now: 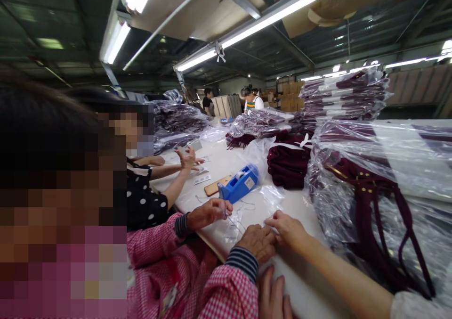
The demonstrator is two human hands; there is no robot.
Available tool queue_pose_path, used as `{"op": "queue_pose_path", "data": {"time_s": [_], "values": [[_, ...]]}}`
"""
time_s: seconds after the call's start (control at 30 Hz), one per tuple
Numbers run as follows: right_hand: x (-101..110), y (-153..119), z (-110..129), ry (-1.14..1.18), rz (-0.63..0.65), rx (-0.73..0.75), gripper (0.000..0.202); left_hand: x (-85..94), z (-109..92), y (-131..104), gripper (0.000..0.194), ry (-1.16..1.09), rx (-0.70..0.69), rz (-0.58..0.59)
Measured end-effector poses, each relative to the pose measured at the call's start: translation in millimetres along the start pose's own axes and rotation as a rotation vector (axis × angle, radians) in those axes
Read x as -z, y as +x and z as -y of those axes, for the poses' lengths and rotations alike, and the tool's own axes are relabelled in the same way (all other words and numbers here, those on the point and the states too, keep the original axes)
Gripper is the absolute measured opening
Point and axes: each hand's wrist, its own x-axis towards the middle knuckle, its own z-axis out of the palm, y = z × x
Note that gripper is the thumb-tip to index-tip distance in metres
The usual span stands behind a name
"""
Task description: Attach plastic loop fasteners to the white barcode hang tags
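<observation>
Since the clear packet (231,233) in front of the tape dispenser (237,187) looks flimsy, light fingertips should suit; the right hand (291,232) curls, the part-hidden left hand (275,295) bends loosely, both grips unclear.

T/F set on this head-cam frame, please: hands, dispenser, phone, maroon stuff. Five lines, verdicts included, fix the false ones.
1. The blue tape dispenser stands on the white table. True.
2. The phone lies on the stack of bagged garments. False: the phone lies on the table beside the dispenser.
3. The person's right hand is close by a co-worker's striped-cuffed hand. True.
4. The person's left hand grips the dispenser. False: the left hand is at the bottom edge of the picture, apart from it.
5. Folded maroon fabric sits right of the dispenser in the picture. True.
</observation>
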Motion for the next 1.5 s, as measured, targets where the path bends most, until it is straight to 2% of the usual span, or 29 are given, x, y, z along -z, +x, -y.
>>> {"op": "queue_pose_path", "data": {"time_s": [0.17, 0.3, 0.57, 0.67, 0.8, 0.9, 0.97, 1.03, 1.1, 1.2, 1.3, 1.37, 1.5], "values": [[3, -4, 2, -0.015, -0.004, 0.018, 0.025, -1.0, 9, 8, 0.013, 0.06, -0.044, -0.027], [11, -7, -2, -0.02, 0.027, 0.016, 0.022, 6.6, 16, 6, 0.013, 0.125, -0.094, -0.033], [27, -15, -22, -0.033, 0.091, -0.019, 0.037, 24.2, 34, 5, 0.038, 0.247, -0.2, -0.006], [26, -15, -23, -0.016, 0.1, -0.04, 0.043, 25.8, 27, 6, 0.042, 0.326, -0.211, 0.05], [24, -12, -21, -0.02, 0.098, -0.08, 0.054, 29.3, 9, 5, 0.036, 0.499, -0.216, 0.19], [25, -3, -23, -0.028, 0.071, -0.121, 0.039, 33.2, 0, 2, 0.027, 0.662, -0.238, 0.27], [29, 9, -27, -0.049, 0.005, -0.164, 0.026, 33.7, -2, 1, 0.023, 0.753, -0.248, 0.29], [32, 27, -31, -0.083, -0.079, -0.213, 0.026, 30.3, -2, 0, 0.021, 0.832, -0.253, 0.288], [32, 47, -34, -0.113, -0.138, -0.247, 0.031, 22.6, -2, 0, 0.023, 0.897, -0.257, 0.262], [21, 69, -38, -0.143, -0.178, -0.257, 0.028, 10.1, -2, -4, 0.03, 0.962, -0.261, 0.206], [4, 77, -42, -0.165, -0.202, -0.255, 0.024, 12.9, 8, -18, 0.035, 0.996, -0.25, 0.096], [-6, 77, -46, -0.173, -0.218, -0.246, 0.02, 30.1, 25, -35, 0.041, 0.974, -0.24, -0.06], [-14, 75, -54, -0.167, -0.251, -0.239, 0.025, 90.8, 68, -72, 0.055, 0.708, -0.238, -0.259]]}}
